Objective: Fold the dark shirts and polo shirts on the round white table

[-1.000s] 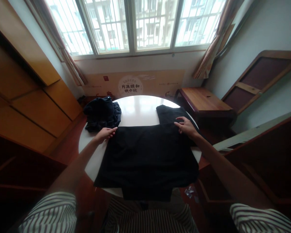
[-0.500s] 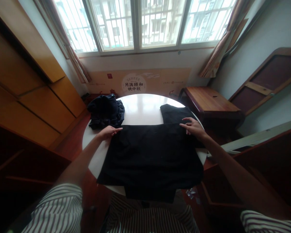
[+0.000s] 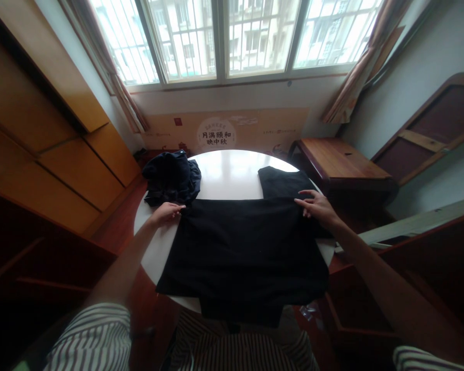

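Note:
A black garment (image 3: 245, 247) lies spread flat over the near part of a round white table (image 3: 228, 178), with its lower part hanging past the near edge. At its far left corner, the thumb and fingers of my left hand (image 3: 167, 213) pinch the cloth. My right hand (image 3: 320, 208) grips the far right corner, some of its fingers stretched out. Just beyond that hand lies a flat piece of dark cloth (image 3: 282, 181); whether it belongs to the same garment I cannot tell. A crumpled heap of dark clothing (image 3: 170, 178) sits beyond my left hand.
A low wooden table (image 3: 344, 159) stands past the round table on the right. Wooden cabinets (image 3: 73, 170) line the left side. A printed board (image 3: 255, 126) leans below the barred windows. Small clear plastic scraps (image 3: 307, 312) show near the table's front right.
My hands have moved slightly apart, the left one leftward and the right one rightward along the garment's far edge. That edge looks stretched wider. The whole view has shifted a little.

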`<state>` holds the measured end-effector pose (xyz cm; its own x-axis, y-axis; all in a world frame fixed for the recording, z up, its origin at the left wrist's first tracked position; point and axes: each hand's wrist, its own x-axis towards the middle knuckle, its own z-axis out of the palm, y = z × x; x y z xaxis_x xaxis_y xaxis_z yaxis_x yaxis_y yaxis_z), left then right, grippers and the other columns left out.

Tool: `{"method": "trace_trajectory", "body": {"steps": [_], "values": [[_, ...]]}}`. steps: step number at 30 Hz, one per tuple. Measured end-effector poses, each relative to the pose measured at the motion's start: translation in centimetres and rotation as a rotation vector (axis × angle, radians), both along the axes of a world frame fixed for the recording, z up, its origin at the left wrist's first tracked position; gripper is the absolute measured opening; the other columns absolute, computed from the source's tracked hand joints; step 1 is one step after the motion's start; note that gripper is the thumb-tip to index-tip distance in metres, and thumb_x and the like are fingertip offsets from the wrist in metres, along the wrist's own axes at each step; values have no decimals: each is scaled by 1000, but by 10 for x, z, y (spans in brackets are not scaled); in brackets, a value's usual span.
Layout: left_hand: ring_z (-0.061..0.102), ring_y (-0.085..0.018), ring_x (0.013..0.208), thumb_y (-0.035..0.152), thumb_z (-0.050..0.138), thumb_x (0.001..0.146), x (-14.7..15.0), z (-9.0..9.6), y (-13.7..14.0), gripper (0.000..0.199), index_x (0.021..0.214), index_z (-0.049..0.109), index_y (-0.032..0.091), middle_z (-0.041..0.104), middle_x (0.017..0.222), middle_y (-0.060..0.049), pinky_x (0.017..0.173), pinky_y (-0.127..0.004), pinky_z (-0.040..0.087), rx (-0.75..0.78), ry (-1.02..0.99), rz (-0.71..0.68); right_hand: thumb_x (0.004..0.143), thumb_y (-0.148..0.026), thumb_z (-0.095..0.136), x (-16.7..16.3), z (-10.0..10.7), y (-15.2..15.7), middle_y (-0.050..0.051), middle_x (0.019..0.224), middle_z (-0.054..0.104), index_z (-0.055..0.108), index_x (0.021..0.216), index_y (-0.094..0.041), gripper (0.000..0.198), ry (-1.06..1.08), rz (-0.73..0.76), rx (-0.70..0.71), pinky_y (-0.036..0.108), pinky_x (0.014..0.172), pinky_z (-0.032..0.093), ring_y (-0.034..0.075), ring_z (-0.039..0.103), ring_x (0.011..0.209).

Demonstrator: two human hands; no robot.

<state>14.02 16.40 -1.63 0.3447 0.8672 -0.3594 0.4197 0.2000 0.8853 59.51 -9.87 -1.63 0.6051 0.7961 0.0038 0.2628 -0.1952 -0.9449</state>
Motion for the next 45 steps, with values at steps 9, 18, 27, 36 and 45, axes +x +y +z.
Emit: {"method": "trace_trajectory", "body": {"steps": [9,18,27,36,45], "values": [[53,-13,44,31,92,51,41,1,4,30,58,69,12,63,51,-5,40,-23,35,24,-26,41,69,-47,85,-10,11,15,4,70,64,68,97,-10,49,-57,-48,-122,19,34,37,7,51,40],[31,-5,35,35,84,59,12,0,8,29,63,69,10,40,39,6,38,-19,22,126,-9,117,72,-49,80,-1,-2,17,5,77,67,67,109,-12,54,-113,-37,-45,19,32,35,6,47,38],[42,-10,42,60,80,61,15,-7,14,50,49,63,14,48,43,-1,43,-23,25,271,161,33,70,-51,77,-7,-7,16,4,74,65,65,113,-13,59,-216,-128,-74,26,40,43,13,53,43],[61,-19,69,66,74,61,10,-32,19,53,75,77,15,72,74,-7,61,-25,41,537,61,-29,66,-62,74,-14,-27,20,11,87,67,67,106,-16,61,-365,-311,86,43,80,53,27,65,84],[58,-18,62,57,70,70,12,-33,20,40,68,74,18,65,61,-4,61,-26,39,663,198,83,68,-69,70,-12,-27,15,7,81,64,65,105,-16,65,-369,-329,163,38,71,52,23,63,75]]}}
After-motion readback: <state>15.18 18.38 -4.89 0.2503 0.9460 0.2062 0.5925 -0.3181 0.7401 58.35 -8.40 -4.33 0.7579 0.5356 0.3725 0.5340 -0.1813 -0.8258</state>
